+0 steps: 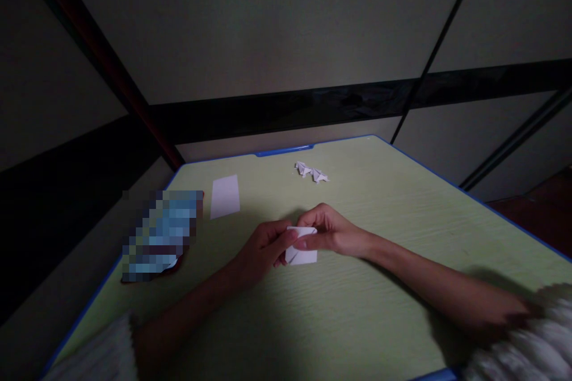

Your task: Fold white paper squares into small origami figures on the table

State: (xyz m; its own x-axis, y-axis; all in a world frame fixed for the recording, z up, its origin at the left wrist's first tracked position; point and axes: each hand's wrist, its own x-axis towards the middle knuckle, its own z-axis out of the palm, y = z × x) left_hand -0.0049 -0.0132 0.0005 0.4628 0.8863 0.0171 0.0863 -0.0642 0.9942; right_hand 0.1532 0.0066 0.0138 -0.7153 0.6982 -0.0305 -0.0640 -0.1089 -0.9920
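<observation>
A small folded white paper (306, 255) with diagonal creases is held between both hands above the middle of the table. My left hand (267, 245) pinches its left side, thumb on top. My right hand (328, 233) grips it from the upper right, thumb lying across its front and the other fingers curled behind. The two thumbs are close together on the paper. Beyond the hands, two small folded white paper figures (302, 169) rest side by side on the table.
The pale green table (379, 303) has a blue edge. A flat white paper sheet (225, 197) lies at the back left. Nearer the left edge is a pixelated, dark-rimmed device (167, 235). Behind the table stand pale panels (277, 24) with a dark band.
</observation>
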